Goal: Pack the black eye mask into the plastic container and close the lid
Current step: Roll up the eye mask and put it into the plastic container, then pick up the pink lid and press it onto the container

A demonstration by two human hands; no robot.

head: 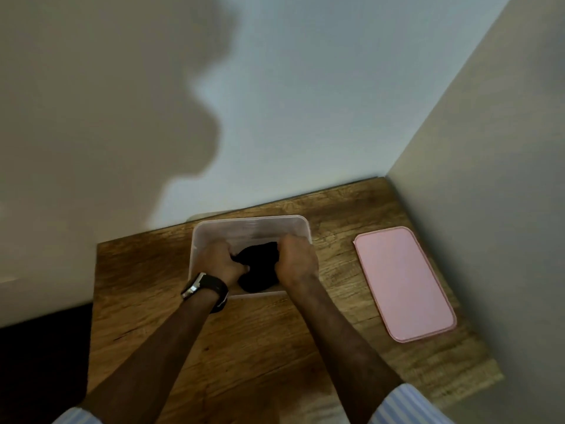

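A clear plastic container stands open on the wooden table, near the wall. The black eye mask lies bunched inside it. My left hand, with a watch on the wrist, grips the mask's left side inside the container. My right hand is closed on the mask's right side. Both hands hide parts of the mask and the container's near wall. The pink lid lies flat on the table to the right of the container, apart from it.
The wooden table fits into a corner, with a wall behind and another wall close on the right. Its left edge drops to a dark floor area. Bare wood lies in front of the container.
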